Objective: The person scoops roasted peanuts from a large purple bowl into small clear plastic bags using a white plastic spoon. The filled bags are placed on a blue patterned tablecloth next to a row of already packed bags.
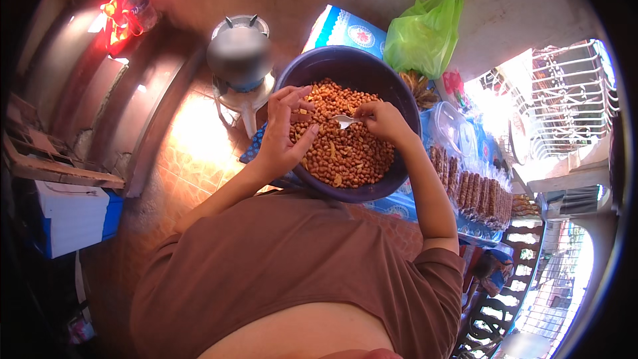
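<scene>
A deep purple plastic basin point(344, 57) stands before me, holding a heap of reddish-brown peanuts point(344, 154). Thin yellowish flakes, perhaps fried garlic chips, lie among them. My right hand point(384, 118) grips a small pale spoon point(345, 120), whose bowl rests at the surface of the peanuts near the middle. Over the basin's left side is my left hand point(289, 127), its fingers and thumb spread and holding nothing. Whether its fingertips touch the peanuts I cannot tell.
On the blue patterned tablecloth point(359, 32) are a green plastic bag point(426, 32), a clear plastic tub point(452, 127) and several packed rows of peanut snacks point(483, 194). A white plastic stand point(244, 104) is beyond the basin at left. Steps point(94, 80) rise further left.
</scene>
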A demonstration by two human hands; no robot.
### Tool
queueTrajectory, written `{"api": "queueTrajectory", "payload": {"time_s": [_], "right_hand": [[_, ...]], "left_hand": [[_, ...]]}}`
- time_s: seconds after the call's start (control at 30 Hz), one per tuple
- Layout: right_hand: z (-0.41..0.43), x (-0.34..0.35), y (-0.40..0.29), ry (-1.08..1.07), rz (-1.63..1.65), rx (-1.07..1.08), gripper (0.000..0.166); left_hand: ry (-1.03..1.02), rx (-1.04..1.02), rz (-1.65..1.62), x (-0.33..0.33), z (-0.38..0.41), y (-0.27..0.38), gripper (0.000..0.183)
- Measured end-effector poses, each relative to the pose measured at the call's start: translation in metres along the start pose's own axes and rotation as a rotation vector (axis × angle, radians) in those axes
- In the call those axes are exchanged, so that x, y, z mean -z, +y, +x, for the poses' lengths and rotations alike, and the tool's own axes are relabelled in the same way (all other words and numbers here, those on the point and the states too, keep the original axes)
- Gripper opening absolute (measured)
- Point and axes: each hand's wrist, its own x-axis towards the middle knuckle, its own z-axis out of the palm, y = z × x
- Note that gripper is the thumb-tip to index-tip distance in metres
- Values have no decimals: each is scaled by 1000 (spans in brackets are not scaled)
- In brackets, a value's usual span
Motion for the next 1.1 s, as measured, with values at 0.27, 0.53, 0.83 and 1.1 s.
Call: {"api": "queueTrajectory", "payload": {"time_s": [0.27,0.53,0.83,1.1], "right_hand": [[4,7,20,-1,141,23,21],[-8,62,13,-31,313,147,20],[-129,244,-144,129,125,520,18],[-179,277,-140,525,-55,584,21]], "left_hand": [[-17,6,1,-1,0,0,60],[43,18,40,-5,0,0,60],[123,-12,65,-9,-4,0,58],[75,25,125,-14,3,-2,59]]}}
